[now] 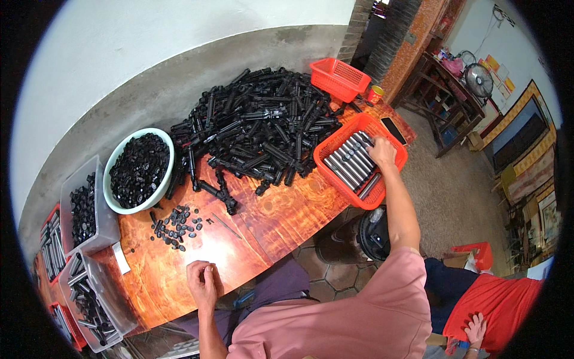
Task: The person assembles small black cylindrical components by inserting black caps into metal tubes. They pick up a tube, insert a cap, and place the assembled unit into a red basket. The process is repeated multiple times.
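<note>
**Right hand (383, 152) over the tubes (349, 167) in the red basket (375, 198)**

From my remote seat I see its fingers bent down at the far right part of the row; I cannot tell whether they pinch a tube or merely touch. The tubes lie inside the basket, mostly side by side, silver-grey with dark sections.

I judge the step in hand to be either picking out a tube or straightening one in the row. For a pick, I'd want a firm pinch on one tube and a lift that leaves its neighbours lying; for straightening, a light nudge and a clean release.

Well left of the basket and nearer the body, the left hand (201, 283) is loosely curled at the near edge of the table (281, 224); I cannot tell if it holds anything.

Just beyond the basket's right side lies a flat black slab (394, 130). To its left sprawls a heap of black parts (257, 134); farther left sit scattered small black pieces (178, 227) and a pale bowl (110, 194).
</note>
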A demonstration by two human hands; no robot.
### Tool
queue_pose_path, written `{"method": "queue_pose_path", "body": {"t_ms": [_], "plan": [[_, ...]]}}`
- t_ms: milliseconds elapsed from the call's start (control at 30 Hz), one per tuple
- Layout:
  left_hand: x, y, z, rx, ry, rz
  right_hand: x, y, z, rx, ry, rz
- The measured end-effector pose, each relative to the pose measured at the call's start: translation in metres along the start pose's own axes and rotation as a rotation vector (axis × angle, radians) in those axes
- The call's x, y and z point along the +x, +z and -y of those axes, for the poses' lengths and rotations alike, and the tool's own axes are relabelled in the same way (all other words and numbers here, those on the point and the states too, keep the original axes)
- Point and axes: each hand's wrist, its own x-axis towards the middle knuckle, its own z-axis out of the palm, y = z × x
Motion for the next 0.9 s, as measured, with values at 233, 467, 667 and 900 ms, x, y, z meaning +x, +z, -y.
{"method": "queue_pose_path", "body": {"t_ms": [233, 467, 667, 900], "plan": [[0.000, 0.002, 0.001, -0.017, 0.017, -0.004, 0.017, 0.006, -0.048, -0.014, 0.221, 0.086], [0.000, 0.001, 0.002, -0.004, 0.027, -0.007, 0.019, 0.019, -0.053, 0.052, 0.264, 0.170], [0.001, 0.001, 0.001, 0.018, 0.036, -0.002, 0.017, 0.015, -0.041, 0.117, 0.261, 0.150], [0.000, 0.002, 0.001, 0.002, 0.040, -0.013, 0.018, 0.012, -0.035, 0.118, 0.292, 0.156]]}}
